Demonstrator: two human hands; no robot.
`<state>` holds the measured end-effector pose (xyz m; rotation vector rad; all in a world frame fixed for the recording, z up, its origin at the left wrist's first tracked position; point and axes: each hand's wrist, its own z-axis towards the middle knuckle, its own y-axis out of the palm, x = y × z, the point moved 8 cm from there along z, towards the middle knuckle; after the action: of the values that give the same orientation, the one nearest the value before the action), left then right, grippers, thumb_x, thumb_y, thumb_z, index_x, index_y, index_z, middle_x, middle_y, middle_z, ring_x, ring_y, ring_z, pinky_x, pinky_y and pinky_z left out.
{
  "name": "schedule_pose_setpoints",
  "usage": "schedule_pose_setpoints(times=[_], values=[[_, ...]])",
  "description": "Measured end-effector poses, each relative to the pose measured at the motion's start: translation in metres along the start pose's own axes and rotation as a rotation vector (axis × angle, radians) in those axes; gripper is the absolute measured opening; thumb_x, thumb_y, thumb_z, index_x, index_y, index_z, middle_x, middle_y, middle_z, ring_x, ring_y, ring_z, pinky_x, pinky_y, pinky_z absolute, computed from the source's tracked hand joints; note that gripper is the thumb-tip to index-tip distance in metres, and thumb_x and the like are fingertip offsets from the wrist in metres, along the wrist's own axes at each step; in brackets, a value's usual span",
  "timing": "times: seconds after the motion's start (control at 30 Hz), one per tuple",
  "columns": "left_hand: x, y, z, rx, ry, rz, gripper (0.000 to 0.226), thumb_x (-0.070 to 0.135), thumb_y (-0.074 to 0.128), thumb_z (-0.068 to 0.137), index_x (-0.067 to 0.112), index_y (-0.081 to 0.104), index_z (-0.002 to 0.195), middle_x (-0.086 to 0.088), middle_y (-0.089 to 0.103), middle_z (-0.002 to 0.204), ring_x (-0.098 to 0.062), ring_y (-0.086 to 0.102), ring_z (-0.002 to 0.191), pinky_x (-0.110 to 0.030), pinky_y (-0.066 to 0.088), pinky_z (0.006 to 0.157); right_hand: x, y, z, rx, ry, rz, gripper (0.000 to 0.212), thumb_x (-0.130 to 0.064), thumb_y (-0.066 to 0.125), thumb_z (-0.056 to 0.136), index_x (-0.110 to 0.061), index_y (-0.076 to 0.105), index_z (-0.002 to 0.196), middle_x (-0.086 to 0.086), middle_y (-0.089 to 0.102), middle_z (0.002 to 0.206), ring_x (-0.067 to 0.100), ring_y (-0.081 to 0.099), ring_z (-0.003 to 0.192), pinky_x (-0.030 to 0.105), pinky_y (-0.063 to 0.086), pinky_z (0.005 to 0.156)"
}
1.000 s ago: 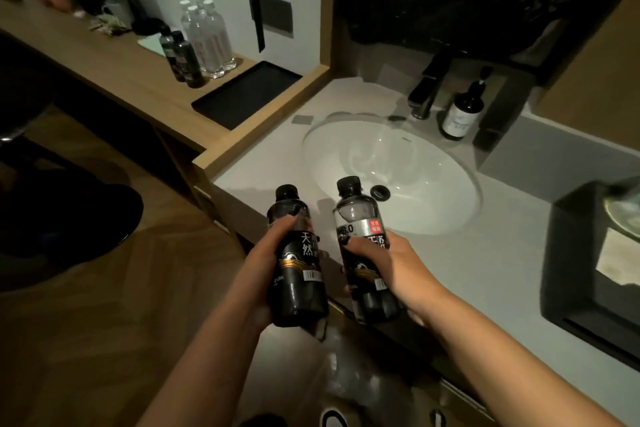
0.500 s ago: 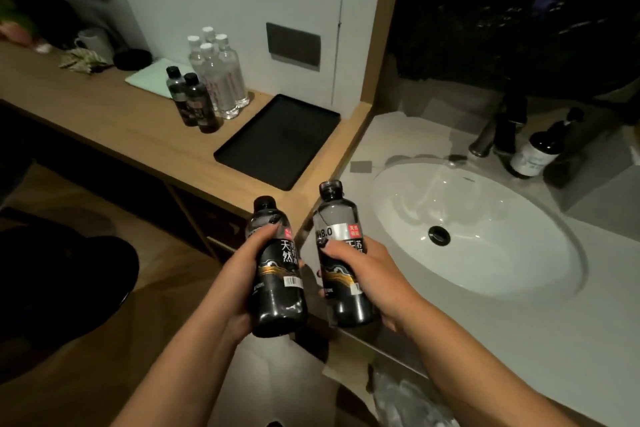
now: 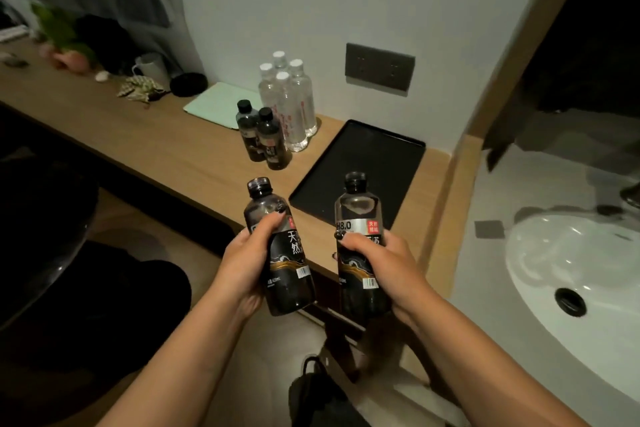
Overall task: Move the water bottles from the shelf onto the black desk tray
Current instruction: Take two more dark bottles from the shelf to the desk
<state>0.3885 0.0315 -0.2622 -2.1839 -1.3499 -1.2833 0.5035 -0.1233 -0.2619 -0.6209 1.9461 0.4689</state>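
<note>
Over the near edge of a wooden desk (image 3: 145, 146), two hands each hold a small dark bottle upright, side by side and apart. The left hand (image 3: 247, 262) is wrapped around the left bottle (image 3: 278, 248), thumb across the front just below the shoulder; its black label shows the white characters 天然, a gold wave band, a barcode and small print that seems to read 420mL. The right hand (image 3: 382, 262) is clamped around the middle of the right bottle (image 3: 360, 243), fingers curled over the label; above them a silver band reads "H8.0" beside a small red square with white characters too small to read. Lower down come the same gold band and a barcode. Both have black caps and clear upper parts showing water.

Just beyond the bottles a black tray (image 3: 363, 170) lies flat on the desk, near the wall, with nothing on it. Left of the tray stand two more dark bottles (image 3: 263, 135), touching each other, and behind them four tall clear bottles (image 3: 289, 104) with white caps and red print that cannot be read. A pale green mat (image 3: 221, 106) lies further left, then a white mug (image 3: 152, 68). A grey socket plate (image 3: 380, 66) sits on the wall above the tray. A white sink (image 3: 561, 274) is at the right.
</note>
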Motion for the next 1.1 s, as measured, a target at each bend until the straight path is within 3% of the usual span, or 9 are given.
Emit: schedule_pose_setpoints(times=[0.23, 0.4, 0.5, 0.6, 0.73, 0.83, 0.93, 1.0, 1.1], values=[[0.083, -0.027, 0.089, 0.044, 0.104, 0.246, 0.030, 0.029, 0.074, 0.078, 0.020, 0.067, 0.106, -0.005, 0.073, 0.093, -0.020, 0.071, 0.083, -0.031, 0.051, 0.065, -0.034, 0.054, 0.105, 0.052, 0.003, -0.083, 0.031, -0.024, 0.076, 0.065, -0.019, 0.065, 0.093, 0.004, 0.071, 0.087, 0.020, 0.068, 0.081, 0.034, 0.055, 0.072], [0.134, -0.034, 0.143, -0.036, 0.303, 0.544, 0.027, 0.019, 0.077, 0.076, 0.031, 0.063, 0.096, 0.015, 0.066, 0.096, 0.003, 0.058, 0.090, -0.019, 0.041, 0.070, -0.053, 0.082, 0.164, 0.106, -0.053, -0.277, 0.049, -0.038, 0.080, 0.046, -0.026, 0.065, 0.091, 0.002, 0.063, 0.102, 0.016, 0.063, 0.091, 0.035, 0.055, 0.081], [0.147, -0.042, 0.188, -0.082, 0.316, 0.587, 0.041, 0.016, 0.079, 0.075, 0.023, 0.062, 0.112, 0.013, 0.066, 0.103, 0.006, 0.057, 0.092, -0.017, 0.043, 0.078, -0.065, 0.105, 0.195, 0.098, -0.124, -0.460, 0.051, -0.035, 0.083, 0.054, -0.027, 0.062, 0.099, -0.001, 0.054, 0.104, 0.005, 0.052, 0.091, 0.017, 0.042, 0.073], [0.156, -0.051, 0.236, -0.100, 0.325, 0.683, 0.049, 0.016, 0.080, 0.073, 0.019, 0.061, 0.118, 0.008, 0.065, 0.109, -0.007, 0.058, 0.103, -0.027, 0.043, 0.090, -0.073, 0.124, 0.223, 0.135, -0.157, -0.521, 0.042, -0.030, 0.085, 0.058, -0.031, 0.059, 0.091, -0.006, 0.051, 0.098, 0.005, 0.049, 0.091, 0.011, 0.034, 0.068], [0.162, -0.060, 0.292, -0.225, 0.285, 0.787, 0.056, 0.011, 0.085, 0.066, 0.020, 0.060, 0.116, 0.012, 0.065, 0.106, -0.006, 0.058, 0.103, -0.021, 0.044, 0.087, -0.063, 0.150, 0.259, 0.205, -0.083, -0.520, 0.043, -0.024, 0.084, 0.060, -0.032, 0.054, 0.089, -0.008, 0.052, 0.101, 0.009, 0.052, 0.098, 0.015, 0.039, 0.076], [0.162, -0.062, 0.318, -0.338, 0.245, 0.813, 0.054, 0.006, 0.085, 0.064, 0.025, 0.063, 0.109, 0.013, 0.071, 0.094, 0.000, 0.065, 0.090, -0.009, 0.049, 0.071, -0.053, 0.170, 0.283, 0.230, -0.044, -0.587, 0.034, -0.025, 0.083, 0.062, -0.028, 0.057, 0.084, -0.004, 0.061, 0.096, 0.014, 0.061, 0.093, 0.028, 0.052, 0.081], [0.168, -0.064, 0.333, -0.360, 0.345, 0.889, 0.056, 0.016, 0.085, 0.060, 0.046, 0.059, 0.100, 0.020, 0.068, 0.094, -0.004, 0.065, 0.095, -0.021, 0.051, 0.080, -0.051, 0.184, 0.291, 0.261, -0.048, -0.537, 0.027, -0.022, 0.081, 0.068, -0.035, 0.058, 0.077, -0.007, 0.067, 0.081, 0.005, 0.065, 0.080, 0.029, 0.056, 0.076], [0.174, -0.063, 0.336, -0.385, 0.373, 0.917, 0.057, 0.027, 0.084, 0.061, 0.051, 0.057, 0.105, 0.023, 0.066, 0.101, 0.002, 0.062, 0.097, -0.023, 0.051, 0.084, -0.055, 0.189, 0.288, 0.324, -0.079, -0.450, 0.031, -0.022, 0.079, 0.070, -0.045, 0.061, 0.081, -0.015, 0.067, 0.084, -0.002, 0.064, 0.085, 0.017, 0.054, 0.079], [0.179, -0.060, 0.339, -0.436, 0.411, 0.897, 0.051, 0.015, 0.084, 0.068, 0.030, 0.061, 0.111, 0.015, 0.066, 0.101, 0.016, 0.058, 0.092, -0.006, 0.047, 0.077, -0.058, 0.201, 0.282, 0.344, -0.104, -0.366, 0.049, -0.021, 0.075, 0.076, -0.064, 0.055, 0.090, -0.026, 0.063, 0.091, -0.017, 0.057, 0.092, 0.004, 0.045, 0.073]])
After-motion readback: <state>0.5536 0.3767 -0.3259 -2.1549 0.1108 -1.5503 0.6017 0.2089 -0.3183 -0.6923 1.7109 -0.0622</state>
